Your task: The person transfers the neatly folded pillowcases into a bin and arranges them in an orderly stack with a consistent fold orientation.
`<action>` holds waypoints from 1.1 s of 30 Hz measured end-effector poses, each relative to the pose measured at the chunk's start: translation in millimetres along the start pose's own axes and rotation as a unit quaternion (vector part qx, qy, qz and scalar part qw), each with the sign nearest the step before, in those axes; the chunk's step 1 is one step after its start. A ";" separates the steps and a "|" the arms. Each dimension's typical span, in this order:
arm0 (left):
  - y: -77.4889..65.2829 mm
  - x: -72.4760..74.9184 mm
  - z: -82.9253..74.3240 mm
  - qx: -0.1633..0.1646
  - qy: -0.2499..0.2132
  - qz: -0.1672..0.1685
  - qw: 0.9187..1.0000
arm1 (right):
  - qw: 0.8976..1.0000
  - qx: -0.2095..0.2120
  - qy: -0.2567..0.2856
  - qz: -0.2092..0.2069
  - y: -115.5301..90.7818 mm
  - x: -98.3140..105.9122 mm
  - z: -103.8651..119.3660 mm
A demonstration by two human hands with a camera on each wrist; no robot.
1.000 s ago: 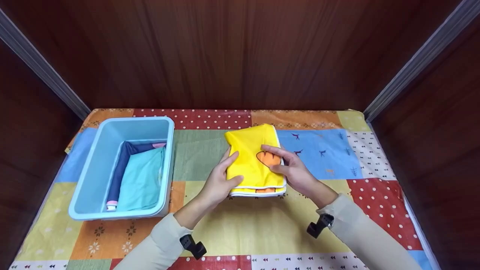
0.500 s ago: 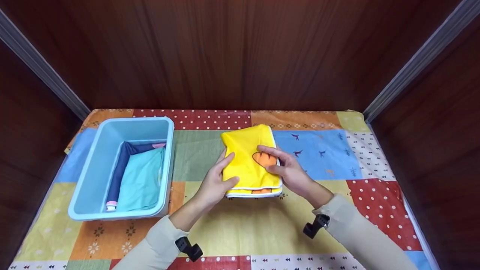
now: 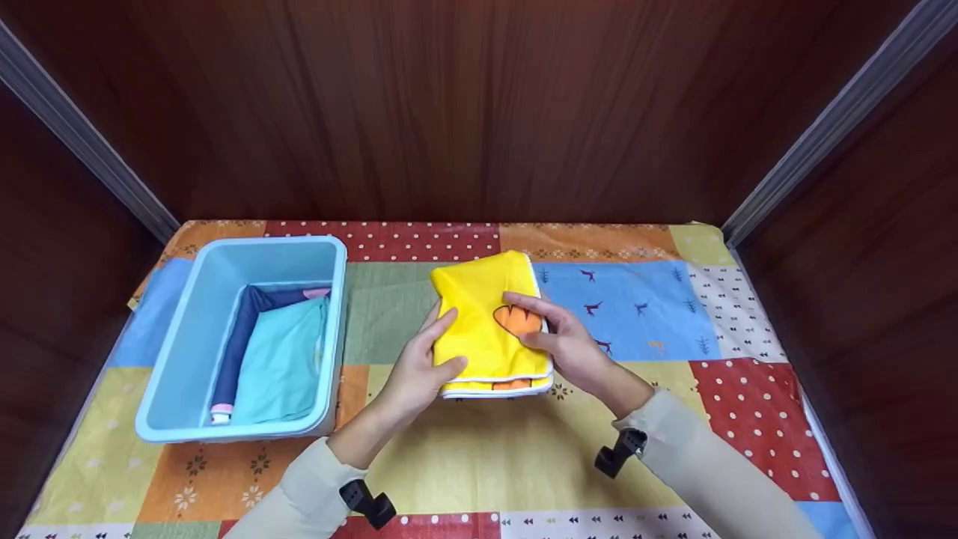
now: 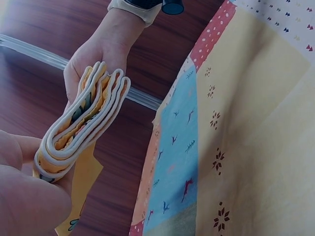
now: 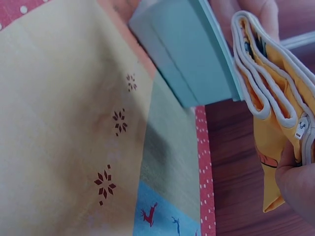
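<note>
Between my two hands is a folded yellow cloth (image 3: 475,329) with white piped edges and an orange printed shape. My left hand (image 3: 413,374) grips its left side, thumb on top. At the right edge my right hand (image 3: 572,346) pinches it, thumb and forefinger on the upper face and the other fingers underneath, mostly hidden. Several stacked folds of the yellow cloth (image 4: 81,125) show end-on in the left wrist view. A small white zip pull (image 5: 301,128) hangs at the cloth's edge in the right wrist view. The cloth is held above the table.
A light blue plastic bin (image 3: 168,359) stands on the left, with a folded turquoise cloth (image 3: 281,363) over a navy one (image 3: 243,329) inside. A patchwork tablecloth (image 3: 479,464) covers the table. Dark wood-look panels (image 3: 449,112) enclose the back and sides.
Both hands have shifted slightly to the left, carrying the folded yellow cloth with them towards the bin. The grip looks the same throughout, and the bin's contents stay as they were.
</note>
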State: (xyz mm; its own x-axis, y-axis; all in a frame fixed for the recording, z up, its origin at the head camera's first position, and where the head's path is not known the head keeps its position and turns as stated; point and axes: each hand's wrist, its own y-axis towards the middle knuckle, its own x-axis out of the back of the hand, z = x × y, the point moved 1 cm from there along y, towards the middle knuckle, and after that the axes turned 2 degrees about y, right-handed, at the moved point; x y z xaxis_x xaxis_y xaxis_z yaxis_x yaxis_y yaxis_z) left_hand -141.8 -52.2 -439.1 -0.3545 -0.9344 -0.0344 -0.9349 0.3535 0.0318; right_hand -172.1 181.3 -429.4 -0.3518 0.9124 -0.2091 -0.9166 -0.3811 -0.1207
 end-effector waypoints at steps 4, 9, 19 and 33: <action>-1.5 2.6 -1.6 -0.002 0.005 -0.001 1.000 | 1.000 -0.002 -0.001 -0.001 2.3 -1.5 -1.0; -3.8 5.3 -2.4 0.000 0.004 -0.007 1.000 | 1.000 -0.002 0.003 0.000 4.1 -4.8 -1.0; -7.2 11.1 -1.0 0.009 -0.015 -0.014 1.000 | 1.000 0.007 0.008 0.001 7.9 -11.8 -2.1; -10.7 21.1 -1.0 0.013 -0.015 -0.017 1.000 | 1.000 0.016 0.015 0.015 13.2 -20.8 -3.3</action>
State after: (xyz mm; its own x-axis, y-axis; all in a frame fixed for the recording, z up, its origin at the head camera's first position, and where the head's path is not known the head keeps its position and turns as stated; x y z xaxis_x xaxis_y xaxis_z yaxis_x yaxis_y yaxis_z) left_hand -139.3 -75.7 -439.1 -0.3228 -0.9443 -0.0645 -0.9463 0.3231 0.0051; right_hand -176.3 156.8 -429.8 -0.3749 0.8953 -0.2404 -0.9113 -0.4036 -0.0820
